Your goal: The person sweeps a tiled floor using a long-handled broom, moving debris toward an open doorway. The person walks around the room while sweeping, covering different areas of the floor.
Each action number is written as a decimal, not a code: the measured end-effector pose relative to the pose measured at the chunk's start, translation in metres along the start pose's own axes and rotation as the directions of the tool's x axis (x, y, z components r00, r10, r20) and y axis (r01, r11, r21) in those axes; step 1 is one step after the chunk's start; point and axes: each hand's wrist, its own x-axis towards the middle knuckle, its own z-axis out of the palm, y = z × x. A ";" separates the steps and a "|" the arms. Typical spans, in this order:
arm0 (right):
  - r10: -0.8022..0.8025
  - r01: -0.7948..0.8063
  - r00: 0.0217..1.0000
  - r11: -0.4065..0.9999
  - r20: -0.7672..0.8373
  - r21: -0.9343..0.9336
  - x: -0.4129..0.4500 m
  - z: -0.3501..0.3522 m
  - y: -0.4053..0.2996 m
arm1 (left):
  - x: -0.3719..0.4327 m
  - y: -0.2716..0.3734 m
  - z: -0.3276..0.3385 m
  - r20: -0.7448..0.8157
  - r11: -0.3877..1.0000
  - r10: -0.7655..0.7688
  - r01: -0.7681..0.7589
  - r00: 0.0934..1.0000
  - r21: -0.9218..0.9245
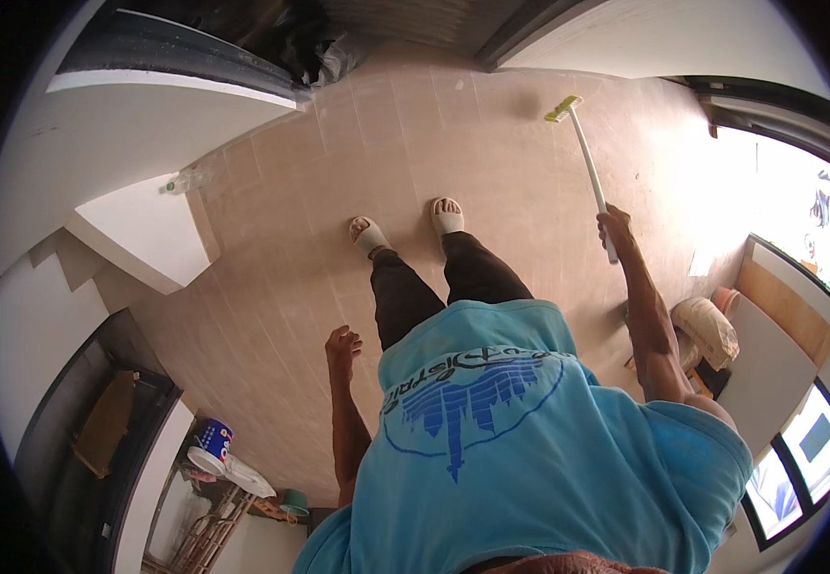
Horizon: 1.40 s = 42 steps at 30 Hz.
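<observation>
My right hand (pixel 616 226) grips the lower part of a white handle (pixel 588 158), stretched out to my right. At its far end sits a narrow yellow-green brush head (pixel 564 109). A dark shadow on the tiled floor (pixel 400 165) lies left of the head, which looks raised off the tiles. My left hand (pixel 344 346) hangs beside my left thigh, its fingers loosely curled, with nothing visible in it. Both of my feet, in light slide sandals (pixel 370 235), stand on the floor between the hands and the far doorway.
To the left, a white wall block (pixel 146 229) juts out, with a clear plastic bottle (pixel 184 182) behind it. A blue-and-white bucket (pixel 212 439) stands lower left, near metal rods (pixel 207 527). Filled sacks (pixel 705 330) and a leaning board (pixel 784 308) are at the right, below a bright opening.
</observation>
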 end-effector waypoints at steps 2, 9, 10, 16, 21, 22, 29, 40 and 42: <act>-0.036 0.031 0.998 0.993 0.042 0.111 -0.037 -0.001 0.002 | 0.002 0.009 0.008 -0.001 1.000 0.013 -0.013 1.000 0.019; -0.084 -0.099 0.843 0.947 0.531 0.306 -0.091 0.068 -0.054 | 0.021 0.053 0.021 0.039 0.981 0.109 -0.114 0.993 0.156; -0.089 -0.091 0.832 0.951 0.547 0.294 -0.080 0.082 -0.053 | 0.022 0.062 0.019 0.048 0.985 0.118 -0.123 0.992 0.123; 0.044 -0.111 0.909 0.984 0.415 0.139 -0.038 0.047 0.003 | -0.002 0.076 -0.003 -0.046 0.968 0.237 -0.231 0.970 0.100; 0.067 -0.066 0.992 0.998 0.106 -0.011 -0.021 -0.046 0.045 | -0.006 0.004 -0.009 -0.084 0.997 0.040 -0.034 0.996 0.070; 0.013 -0.013 1.000 1.000 0.016 -0.010 -0.008 -0.063 0.066 | -0.008 -0.007 -0.003 -0.076 0.997 0.005 0.001 0.997 0.071; 0.011 -0.007 0.994 0.999 0.111 -0.035 -0.059 -0.065 0.021 | -0.037 -0.044 0.040 -0.033 0.996 -0.021 0.024 0.999 0.086; -0.040 0.052 0.882 0.999 0.469 -0.011 -0.044 0.028 0.025 | -0.045 -0.004 0.026 -0.093 0.977 0.214 -0.212 0.973 0.024; 0.054 -0.042 0.933 0.998 0.355 -0.042 -0.044 -0.010 0.049 | -0.046 -0.032 0.015 -0.132 0.986 0.168 -0.168 0.977 0.012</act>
